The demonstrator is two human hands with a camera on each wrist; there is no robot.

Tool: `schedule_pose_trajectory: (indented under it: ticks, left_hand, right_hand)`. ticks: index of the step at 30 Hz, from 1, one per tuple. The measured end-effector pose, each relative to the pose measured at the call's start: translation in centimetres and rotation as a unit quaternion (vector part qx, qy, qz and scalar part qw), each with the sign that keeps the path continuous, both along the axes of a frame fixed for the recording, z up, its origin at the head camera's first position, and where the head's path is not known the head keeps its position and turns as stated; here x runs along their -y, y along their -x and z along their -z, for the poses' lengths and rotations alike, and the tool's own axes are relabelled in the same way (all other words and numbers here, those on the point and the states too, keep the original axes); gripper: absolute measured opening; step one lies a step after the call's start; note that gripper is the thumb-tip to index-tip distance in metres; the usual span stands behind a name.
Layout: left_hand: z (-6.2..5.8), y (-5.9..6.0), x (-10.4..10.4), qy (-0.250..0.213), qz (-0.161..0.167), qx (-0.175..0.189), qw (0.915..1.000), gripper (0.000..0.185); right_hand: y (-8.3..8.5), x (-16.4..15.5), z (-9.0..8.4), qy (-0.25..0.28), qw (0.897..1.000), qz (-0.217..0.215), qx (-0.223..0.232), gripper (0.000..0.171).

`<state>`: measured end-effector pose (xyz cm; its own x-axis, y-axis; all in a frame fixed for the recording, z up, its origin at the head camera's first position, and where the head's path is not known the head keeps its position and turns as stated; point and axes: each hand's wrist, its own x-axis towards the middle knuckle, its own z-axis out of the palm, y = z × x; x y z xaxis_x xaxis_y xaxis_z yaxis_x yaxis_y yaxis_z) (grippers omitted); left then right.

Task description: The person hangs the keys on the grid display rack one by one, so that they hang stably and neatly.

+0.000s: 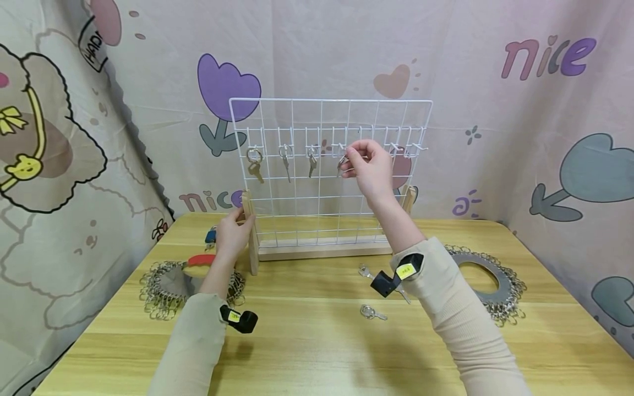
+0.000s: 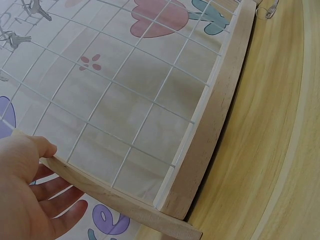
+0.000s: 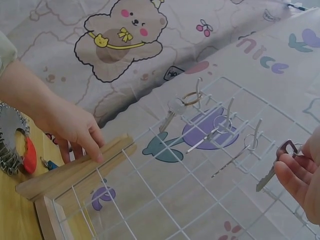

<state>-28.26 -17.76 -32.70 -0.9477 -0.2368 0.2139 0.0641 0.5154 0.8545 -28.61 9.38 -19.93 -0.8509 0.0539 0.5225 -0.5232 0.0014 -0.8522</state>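
Observation:
A white wire grid rack (image 1: 327, 100) stands on the table in a wooden frame. My left hand (image 1: 233, 235) grips its left wooden post (image 2: 115, 197), thumb on one side and fingers on the other. Up at the row of hooks, my right hand (image 1: 369, 168) pinches a key (image 3: 265, 181) by its head and ring, close to the fourth hook from the left. Left of it hang three keys on rings: the first key (image 1: 255, 169), the second key (image 1: 287, 168) and the third key (image 1: 312, 164). Bare hooks (image 1: 418, 147) stick out right of my hand.
Loose keys lie in front of the rack, among them a ringed key (image 1: 372, 312) and one key (image 1: 365, 270) partly behind my wrist camera. Grey discs edged with metal loops lie left (image 1: 173, 280) and right (image 1: 505, 280). A blue-headed key (image 1: 210, 236) lies behind the left disc.

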Motion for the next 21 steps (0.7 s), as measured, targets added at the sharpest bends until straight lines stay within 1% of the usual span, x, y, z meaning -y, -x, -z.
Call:
schedule_pose_trajectory:
  ticks: [5,12,16,21]
  left_hand:
    - [0.1,0.1,0.1,0.001,-0.001,0.001,1.0000,0.049]
    - [0.1,0.1,0.0,0.002,0.001,-0.002,1.0000,0.049]
    - [0.1,0.0,0.0,-0.002,0.004,-0.005,1.0000,0.049]
    - [0.0,0.0,0.0,-0.002,0.003,-0.006,1.0000,0.049]
  right_hand:
    - [0.2,0.0,0.1,-0.004,1.000,0.004,0.001,0.013]
    - [0.2,-0.3,0.6,-0.018,1.000,0.017,0.004,0.015]
    - [0.0,-0.8,1.3,-0.031,0.999,0.024,0.012,0.015]
    - [-0.2,-1.8,2.7,-0.051,0.998,0.024,0.020,0.014]
